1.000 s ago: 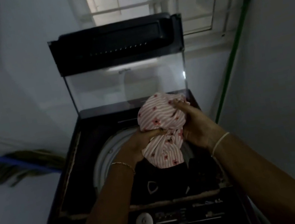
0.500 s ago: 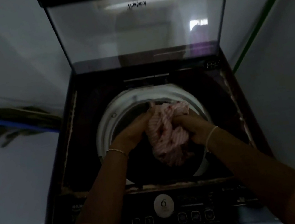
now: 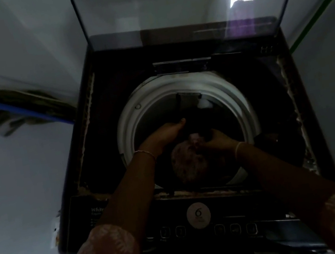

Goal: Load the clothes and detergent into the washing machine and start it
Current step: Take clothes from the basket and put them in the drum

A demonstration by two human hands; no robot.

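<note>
- In the middle of the frame, inside the white drum rim (image 3: 177,84) of the top-load washing machine (image 3: 99,152), both hands are down in the tub with the striped floral garment (image 3: 187,163).
- right hand (image 3: 216,140), centre right: fingers curled on a pale fold of the garment, pinching it. Thin bangle (image 3: 238,148) on that wrist.
- left hand (image 3: 163,134), just left of it: thumb out toward the drum's centre, fingers run down into the dark. I cannot tell if it grips cloth or only presses it.
- Garment sits bunched, low in the drum, below rim level, between my two wrists. Drum bottom is too dark to show other clothes.
- glass lid (image 3: 184,0) stands open at the top of the frame.
- Step, as I read it: loading clothes, setting this piece down. No detergent in view, and I judge the start not yet done.
- Next I'd release with the right hand and lift both hands straight up clear of the rim. Then more clothes or detergent. Neither shows here, so I'd have to look off the machine first.
- control panel (image 3: 266,212) at the bottom of the frame, between my forearms, with round badge (image 3: 198,213) marked 6 and buttons (image 3: 234,228). Needed only once the lid is down.
- Off-task: blue pole (image 3: 13,107) at left, green pole (image 3: 320,10) at upper right.
</note>
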